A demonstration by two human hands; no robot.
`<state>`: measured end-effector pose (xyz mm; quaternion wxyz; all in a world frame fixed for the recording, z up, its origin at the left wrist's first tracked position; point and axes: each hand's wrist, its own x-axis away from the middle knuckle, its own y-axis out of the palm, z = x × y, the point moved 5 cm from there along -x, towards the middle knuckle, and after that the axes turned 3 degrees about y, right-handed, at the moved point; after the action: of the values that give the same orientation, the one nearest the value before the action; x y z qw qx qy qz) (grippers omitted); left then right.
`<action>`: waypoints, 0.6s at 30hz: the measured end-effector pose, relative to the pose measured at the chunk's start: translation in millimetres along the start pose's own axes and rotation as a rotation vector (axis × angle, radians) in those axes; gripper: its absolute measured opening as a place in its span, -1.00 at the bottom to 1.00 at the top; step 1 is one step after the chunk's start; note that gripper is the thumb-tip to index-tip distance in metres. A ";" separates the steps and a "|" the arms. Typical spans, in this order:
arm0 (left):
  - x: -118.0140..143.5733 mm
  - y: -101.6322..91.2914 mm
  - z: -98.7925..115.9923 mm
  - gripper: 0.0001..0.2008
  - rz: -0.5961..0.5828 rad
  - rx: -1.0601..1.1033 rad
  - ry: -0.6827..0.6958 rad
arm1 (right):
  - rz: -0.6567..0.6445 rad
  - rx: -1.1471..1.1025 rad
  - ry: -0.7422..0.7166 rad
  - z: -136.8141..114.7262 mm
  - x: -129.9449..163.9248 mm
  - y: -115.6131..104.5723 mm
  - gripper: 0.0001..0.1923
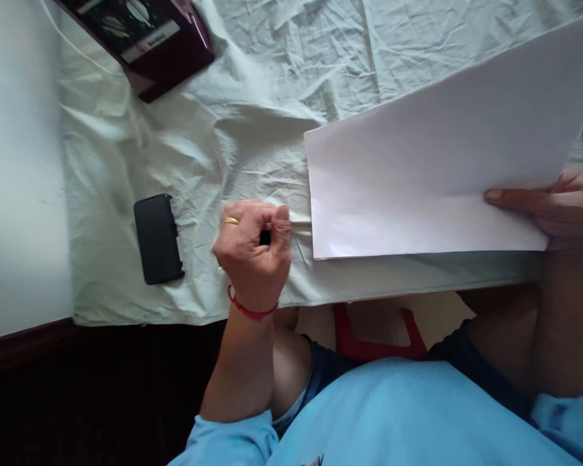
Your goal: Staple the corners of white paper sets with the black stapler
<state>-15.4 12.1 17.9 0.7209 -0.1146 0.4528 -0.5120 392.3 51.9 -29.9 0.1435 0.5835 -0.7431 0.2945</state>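
Observation:
My right hand grips a stack of white paper sheets at its right end, with the thumb stretched flat on top and the other fingers out of sight beneath. The sheets spread across the right half of the cloth, their right side tilted upward. My left hand is closed above the cloth, just left of the sheets and apart from them. A small dark spot shows between its thumb and curled fingers; what it is, I cannot make out. Further left lies a flat black case-like object.
A wrinkled pale green cloth covers the table. At the upper left stands a dark maroon appliance with knobs, and a white cable beside it. A pale wall borders the left. Below the front edge is a red plastic stool.

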 end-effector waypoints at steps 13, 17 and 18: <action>1.2 11.8 -10.7 -0.75 -0.044 0.711 -0.421 | 0.150 -0.161 -0.051 4.1 7.0 -3.4 -0.50; -3.4 8.9 -5.0 -0.69 -0.143 0.726 -0.389 | 0.166 -0.183 -0.129 -2.1 8.8 3.1 -0.49; -3.2 8.4 -3.4 -0.71 -0.163 0.718 -0.393 | 0.151 -0.177 -0.144 -3.6 8.9 6.1 -0.50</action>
<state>-12.9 19.6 12.3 0.7450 0.0129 0.0888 -0.6610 383.6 48.1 -23.8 0.1180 0.5308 -0.8162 0.1953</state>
